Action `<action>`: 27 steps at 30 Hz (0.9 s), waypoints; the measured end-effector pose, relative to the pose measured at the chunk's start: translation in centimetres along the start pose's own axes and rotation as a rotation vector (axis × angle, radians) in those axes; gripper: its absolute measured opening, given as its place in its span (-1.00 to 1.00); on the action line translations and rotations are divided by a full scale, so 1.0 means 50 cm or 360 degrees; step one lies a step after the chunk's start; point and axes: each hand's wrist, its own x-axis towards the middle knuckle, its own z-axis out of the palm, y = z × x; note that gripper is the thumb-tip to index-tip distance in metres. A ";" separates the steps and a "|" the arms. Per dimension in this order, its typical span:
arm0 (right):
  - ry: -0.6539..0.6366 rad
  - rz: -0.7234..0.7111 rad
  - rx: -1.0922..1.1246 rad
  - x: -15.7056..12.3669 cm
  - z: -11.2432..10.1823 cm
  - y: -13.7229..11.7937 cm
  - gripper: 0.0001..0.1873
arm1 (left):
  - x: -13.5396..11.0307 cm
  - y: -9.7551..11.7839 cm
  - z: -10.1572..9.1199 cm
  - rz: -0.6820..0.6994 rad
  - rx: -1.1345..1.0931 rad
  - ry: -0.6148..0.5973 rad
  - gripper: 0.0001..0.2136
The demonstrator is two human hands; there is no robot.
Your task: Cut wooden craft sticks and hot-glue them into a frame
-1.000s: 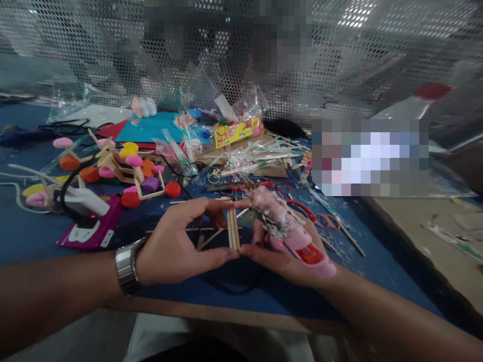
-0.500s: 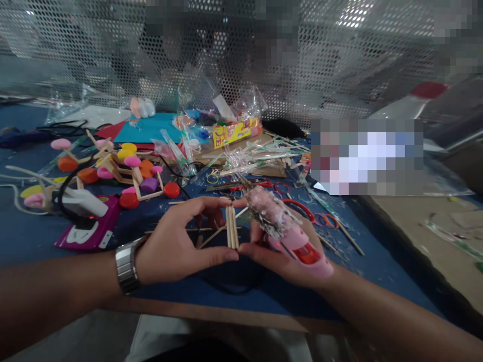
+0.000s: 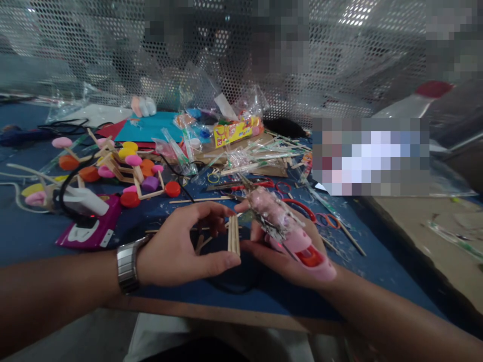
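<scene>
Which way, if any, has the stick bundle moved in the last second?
Yes: the stick bundle has shifted slightly down the picture, nearer the person and farther from the red cap, which stayed put.

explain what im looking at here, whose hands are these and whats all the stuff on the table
There is no machine here: a person wears a camera on the head, so the picture looks forward and down at their two bare hands. The left hand, with a metal watch on the wrist, pinches a bundle of wooden sticks between thumb and fingers. The right hand touches the same bundle with thumb and fingertip while holding a pink glue gun. Under them is a blue table strewn with craft things: a model of sticks and coloured caps at the left, red-handled scissors, and clear bags of sticks farther back.
</scene>
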 end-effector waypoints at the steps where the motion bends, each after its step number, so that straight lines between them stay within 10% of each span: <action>1: 0.0008 -0.0024 -0.0014 -0.001 0.000 0.001 -0.59 | 0.000 0.001 0.000 -0.0007 -0.0015 -0.0031 -0.48; 27: -0.0026 -0.0311 0.0161 0.000 0.007 0.020 -0.83 | 0.005 0.005 0.003 0.0015 -0.0212 -0.0251 -0.70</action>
